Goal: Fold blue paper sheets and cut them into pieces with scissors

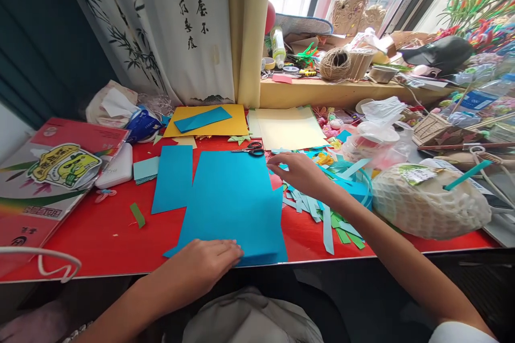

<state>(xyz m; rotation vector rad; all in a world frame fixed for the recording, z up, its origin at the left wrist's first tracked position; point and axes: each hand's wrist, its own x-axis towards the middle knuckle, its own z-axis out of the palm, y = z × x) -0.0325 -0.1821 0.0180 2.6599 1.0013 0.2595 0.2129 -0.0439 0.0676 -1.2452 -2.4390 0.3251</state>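
Several sheets of blue paper overlap in front of me on the red table, with the lower edges at the table's front. My left hand lies over the bottom left of the top sheet, fingers stretched out and close together. Beyond the stack's upper right corner is my right hand, its fingers loosely curved and nothing visible in them. Scissors with black handles rest along the top edge of the blue paper, left of my right fingertips. A narrower blue sheet lies left of the stack.
Cut paper strips are piled beneath my right forearm. A netted white package with a blue-green straw stands right. Yellow paper and cream sheets lie behind. A red booklet is left; craft supplies crowd the windowsill.
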